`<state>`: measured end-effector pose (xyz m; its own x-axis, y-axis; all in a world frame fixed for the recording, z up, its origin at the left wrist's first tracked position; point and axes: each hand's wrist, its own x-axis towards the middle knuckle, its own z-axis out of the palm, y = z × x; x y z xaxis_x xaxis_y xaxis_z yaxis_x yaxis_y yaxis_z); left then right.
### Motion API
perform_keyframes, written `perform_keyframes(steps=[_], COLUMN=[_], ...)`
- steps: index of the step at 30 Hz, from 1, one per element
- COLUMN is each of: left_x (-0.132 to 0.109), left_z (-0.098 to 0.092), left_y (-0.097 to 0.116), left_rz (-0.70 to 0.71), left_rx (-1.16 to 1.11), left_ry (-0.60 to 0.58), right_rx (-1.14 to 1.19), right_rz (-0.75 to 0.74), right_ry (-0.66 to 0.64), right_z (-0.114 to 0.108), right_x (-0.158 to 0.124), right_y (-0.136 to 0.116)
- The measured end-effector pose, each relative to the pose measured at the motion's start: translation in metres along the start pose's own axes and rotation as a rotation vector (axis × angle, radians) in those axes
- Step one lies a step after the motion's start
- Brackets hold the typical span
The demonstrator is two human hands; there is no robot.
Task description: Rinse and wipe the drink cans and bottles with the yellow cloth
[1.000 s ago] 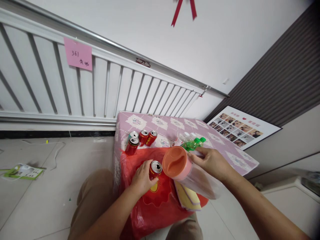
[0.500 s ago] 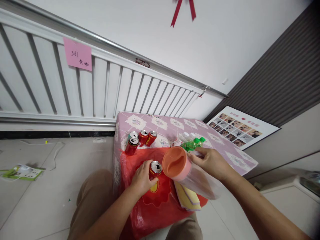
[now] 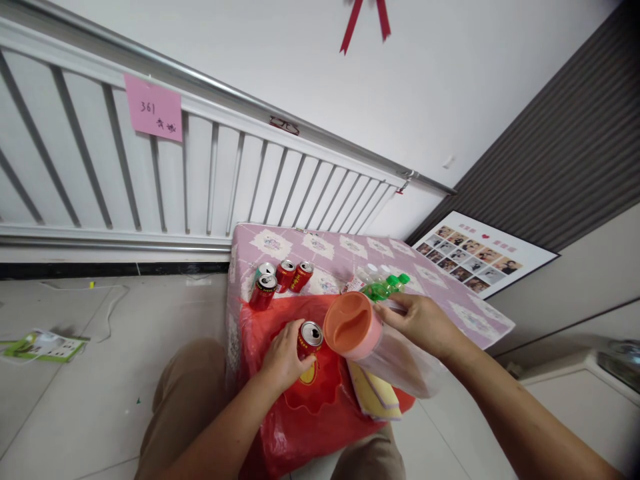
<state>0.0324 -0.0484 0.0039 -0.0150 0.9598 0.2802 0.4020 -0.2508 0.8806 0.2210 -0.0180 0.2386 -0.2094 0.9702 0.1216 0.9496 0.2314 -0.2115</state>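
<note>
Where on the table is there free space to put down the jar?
Bare cloth lies along the far edge, behind the loose cans and green bottles, and at the right end. The near side is crowded: red bag, held can, jar.

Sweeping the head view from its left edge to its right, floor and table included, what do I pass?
On the floor, green leaflet → left hand → red can it grips → pink-lidded jar → right hand holding it → photo collage.

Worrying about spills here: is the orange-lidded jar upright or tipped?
Tipped. The right hand holds the jar slanted, orange lid on and facing the camera; the left hand grips a can.
</note>
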Motion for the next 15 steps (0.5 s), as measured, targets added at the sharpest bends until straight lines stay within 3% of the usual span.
perform_keyframes(steps=[15], left_x=[0.0001], left_z=[0.0011], left_y=[-0.002], left_rz=[0.005], left_rx=[0.005], left_ry=[0.003], right_rx=[-0.006], right_rz=[0.017], right_ry=[-0.01], right_z=[-0.0012], right_x=[0.0009], right_y=[-0.0041])
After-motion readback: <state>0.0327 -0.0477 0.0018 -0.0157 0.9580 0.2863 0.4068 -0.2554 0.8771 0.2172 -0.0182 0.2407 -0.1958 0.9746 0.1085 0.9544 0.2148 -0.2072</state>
